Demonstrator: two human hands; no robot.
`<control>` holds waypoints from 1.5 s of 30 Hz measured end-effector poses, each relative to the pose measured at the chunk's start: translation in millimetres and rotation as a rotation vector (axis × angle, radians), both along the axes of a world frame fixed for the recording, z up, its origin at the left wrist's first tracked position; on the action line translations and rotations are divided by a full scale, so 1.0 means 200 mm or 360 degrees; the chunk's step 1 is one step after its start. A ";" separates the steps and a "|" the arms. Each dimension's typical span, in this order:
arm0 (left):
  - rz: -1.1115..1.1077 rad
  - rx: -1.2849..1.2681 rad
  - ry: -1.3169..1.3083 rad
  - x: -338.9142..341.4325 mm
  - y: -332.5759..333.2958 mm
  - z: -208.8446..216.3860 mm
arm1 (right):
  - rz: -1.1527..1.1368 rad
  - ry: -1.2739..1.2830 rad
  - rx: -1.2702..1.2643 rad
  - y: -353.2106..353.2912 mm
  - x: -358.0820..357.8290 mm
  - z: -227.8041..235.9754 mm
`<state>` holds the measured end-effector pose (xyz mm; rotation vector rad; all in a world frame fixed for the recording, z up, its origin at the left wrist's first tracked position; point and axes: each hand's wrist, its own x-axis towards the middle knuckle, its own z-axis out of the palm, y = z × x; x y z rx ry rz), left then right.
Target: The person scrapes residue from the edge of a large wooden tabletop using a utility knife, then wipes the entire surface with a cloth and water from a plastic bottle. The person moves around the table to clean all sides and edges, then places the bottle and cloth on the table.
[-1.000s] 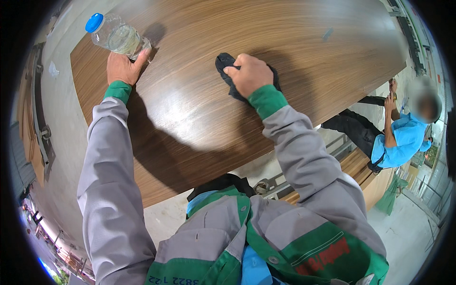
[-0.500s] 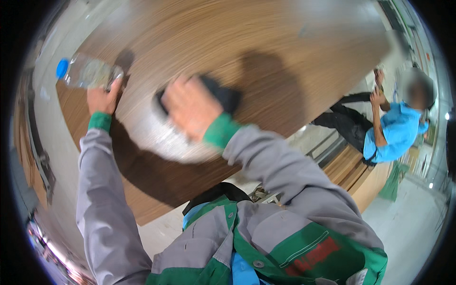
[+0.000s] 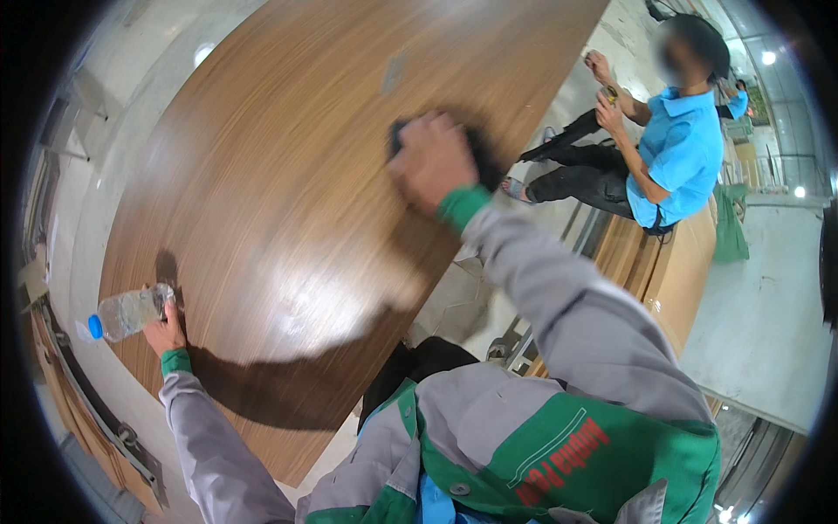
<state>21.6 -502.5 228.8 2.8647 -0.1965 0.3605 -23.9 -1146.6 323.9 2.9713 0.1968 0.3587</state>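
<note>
On the worktop (image 3: 262, 166), right hand (image 3: 432, 162) held black cloth (image 3: 485, 159) near right edge; left hand (image 3: 164, 334) held blue-capped bottle (image 3: 127, 314) by left edge; wiping seemed underway, next needing even pressure.

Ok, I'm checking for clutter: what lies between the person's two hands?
In the head view, only a bare stretch of brown tabletop lies between the left hand and right hand.

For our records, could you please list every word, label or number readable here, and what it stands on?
Jacket: red lettering on a green panel; I leave its wording uncopied.
Bottle: no text that can be made out.
Cloth: too blurred to tell.
Blue shirt: no text that can be made out.
</note>
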 end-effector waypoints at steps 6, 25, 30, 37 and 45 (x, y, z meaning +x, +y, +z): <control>0.0465 -0.0432 -0.0166 -0.16 -0.41 0.06 | 0.0761 0.0009 0.0773 0.32 -0.57 -0.17; -0.0119 -0.0094 0.0386 0.43 -2.90 0.43 | -0.0009 0.0775 0.2194 -0.97 -0.08 0.12; 0.0076 0.0218 0.0672 0.63 -3.13 0.45 | -0.0497 -0.0299 0.1785 -1.80 0.61 0.21; 0.0207 -0.0925 0.0815 0.68 -2.94 0.24 | -0.0286 0.0080 0.0080 -1.45 0.89 -0.14; 0.0900 -0.1616 0.0082 0.06 -1.97 0.07 | 0.1086 0.0514 0.1227 -0.84 -0.12 -0.22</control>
